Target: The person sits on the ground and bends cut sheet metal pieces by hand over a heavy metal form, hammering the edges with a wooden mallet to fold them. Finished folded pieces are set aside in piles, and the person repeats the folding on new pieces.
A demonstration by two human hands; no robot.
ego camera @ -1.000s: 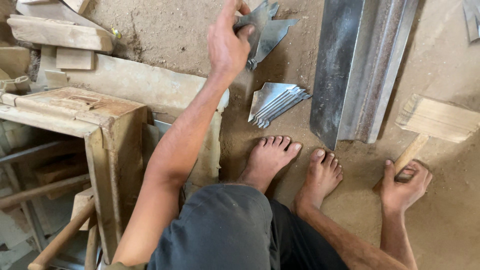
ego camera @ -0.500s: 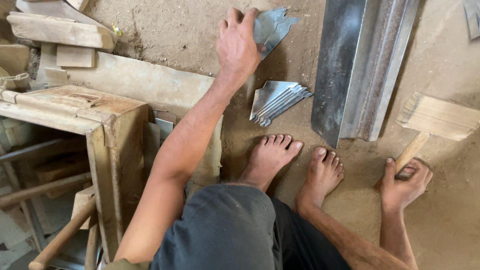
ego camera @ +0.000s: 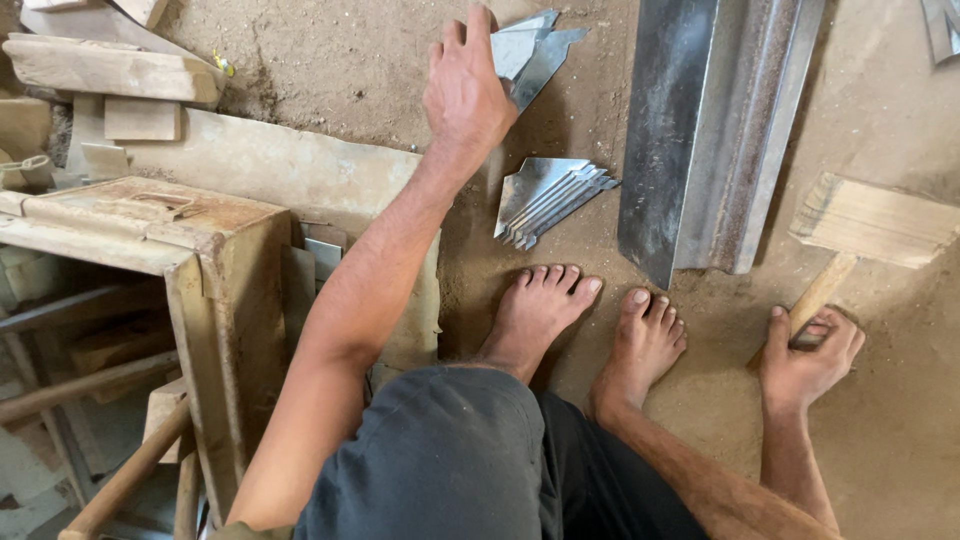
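My left hand [ego camera: 465, 90] reaches far forward and grips a cut sheet-metal piece [ego camera: 535, 50] at the top of the view, over a few similar pieces lying on the dirt floor. Nearer to me, a stack of like metal pieces [ego camera: 550, 198] lies fanned out just beyond my bare feet [ego camera: 590, 320]. At the right, my right hand [ego camera: 805, 355] rests low on the ground, closed around the handle of a wooden mallet [ego camera: 870, 225] whose block head lies on the floor.
A long folded sheet-metal channel [ego camera: 715, 130] lies lengthwise right of the stack. A worn wooden bench [ego camera: 150, 230] stands at left with planks [ego camera: 110, 65] behind it and wooden handles [ego camera: 120, 480] below. Sandy ground surrounds everything.
My left hand has shifted slightly down and left with the metal piece, and its fingers have closed more over it. The right hand stays on the mallet handle.
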